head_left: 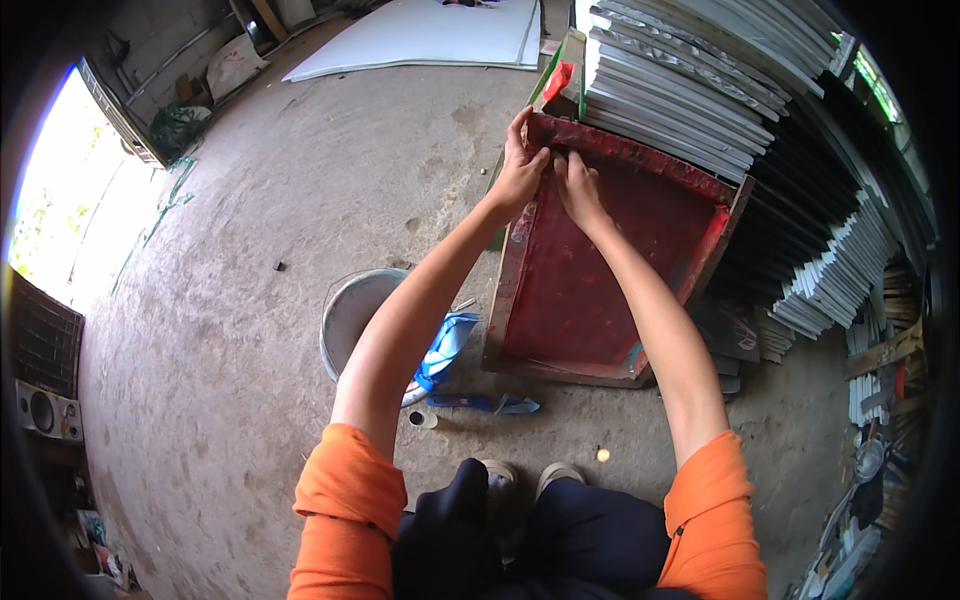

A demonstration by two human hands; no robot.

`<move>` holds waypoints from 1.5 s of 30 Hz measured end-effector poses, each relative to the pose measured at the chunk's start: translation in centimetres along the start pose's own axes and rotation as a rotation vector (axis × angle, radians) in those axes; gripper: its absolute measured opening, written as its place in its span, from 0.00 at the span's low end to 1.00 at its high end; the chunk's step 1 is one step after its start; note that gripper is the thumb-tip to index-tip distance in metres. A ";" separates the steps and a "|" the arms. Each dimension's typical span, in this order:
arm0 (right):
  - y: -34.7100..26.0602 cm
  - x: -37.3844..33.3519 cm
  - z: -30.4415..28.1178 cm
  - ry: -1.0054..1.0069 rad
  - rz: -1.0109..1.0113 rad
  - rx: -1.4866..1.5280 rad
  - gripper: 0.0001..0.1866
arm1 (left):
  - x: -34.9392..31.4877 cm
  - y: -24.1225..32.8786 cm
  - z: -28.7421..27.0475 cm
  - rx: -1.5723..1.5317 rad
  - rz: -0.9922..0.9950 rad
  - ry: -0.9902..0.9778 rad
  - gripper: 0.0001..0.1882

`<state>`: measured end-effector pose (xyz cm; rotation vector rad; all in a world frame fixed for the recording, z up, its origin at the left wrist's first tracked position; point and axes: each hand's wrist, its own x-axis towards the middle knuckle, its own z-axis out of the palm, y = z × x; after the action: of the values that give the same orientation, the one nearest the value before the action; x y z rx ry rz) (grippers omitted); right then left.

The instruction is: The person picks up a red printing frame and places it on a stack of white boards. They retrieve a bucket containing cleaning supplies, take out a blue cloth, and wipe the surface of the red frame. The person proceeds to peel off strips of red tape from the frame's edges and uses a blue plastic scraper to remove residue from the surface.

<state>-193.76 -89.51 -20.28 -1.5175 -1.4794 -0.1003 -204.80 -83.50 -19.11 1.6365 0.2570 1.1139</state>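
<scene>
A wooden-framed dark red screen (612, 270), with red smears along its rim, leans at a slant against the stacked panels. At its upper left corner, my left hand (520, 178) grips the rim, fingers over the outer edge and thumb on the inner side. My right hand (582, 190) is beside it, just inside the top rim. Its fingers are curled, with thumb and forefinger together near the corner; whatever they may pinch is too small to make out. Behind that corner sits a bright red piece (558, 82) on a green-edged board.
Stacked white panels (680, 95) rise behind the screen, with dark panels (790, 190) to their right. A bucket (362, 300), a blue plastic bag (446, 350) and a small cup (424, 420) stand near my left forearm. White sheets (430, 38) lie at the far side.
</scene>
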 end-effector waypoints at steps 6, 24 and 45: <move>-1.5 -0.3 -1.0 -0.016 -0.031 -0.140 0.10 | -1.8 2.9 1.1 -0.339 -0.062 0.052 0.27; -9.4 -6.2 -8.1 -0.041 -0.280 -0.408 0.11 | -8.2 10.3 4.2 0.067 -0.104 0.234 0.20; -14.4 -9.2 -11.2 -0.153 -0.242 -0.494 0.10 | -8.8 8.6 4.0 0.317 -0.105 0.383 0.24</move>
<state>-201.55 -106.59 -12.36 -1.7508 -1.8514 -0.5375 -209.59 -95.20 -16.31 1.6480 0.7933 1.3518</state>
